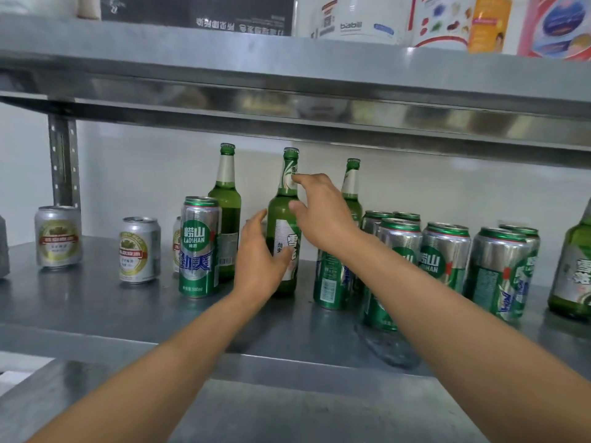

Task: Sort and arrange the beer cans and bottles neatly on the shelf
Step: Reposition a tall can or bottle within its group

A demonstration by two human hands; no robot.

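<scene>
A green beer bottle (281,215) with a white label stands upright mid-shelf. My left hand (259,257) lies against its lower body, fingers over the label and thumb spread up to the left. My right hand (319,212) touches it higher up, index fingertip on the neck and thumb at the shoulder. A second green bottle (227,199) stands behind to the left, a third (351,183) behind my right hand, and another (575,266) at the right edge. A tall green can (200,247) stands left of my hands. Several green cans (444,254) cluster on the right.
Two short silver cans (57,236) (139,249) stand at the left of the steel shelf (96,302), a third half hidden behind the tall can. The upper shelf (287,68) hangs low over the bottle tops. An upright post (64,161) is at the back left.
</scene>
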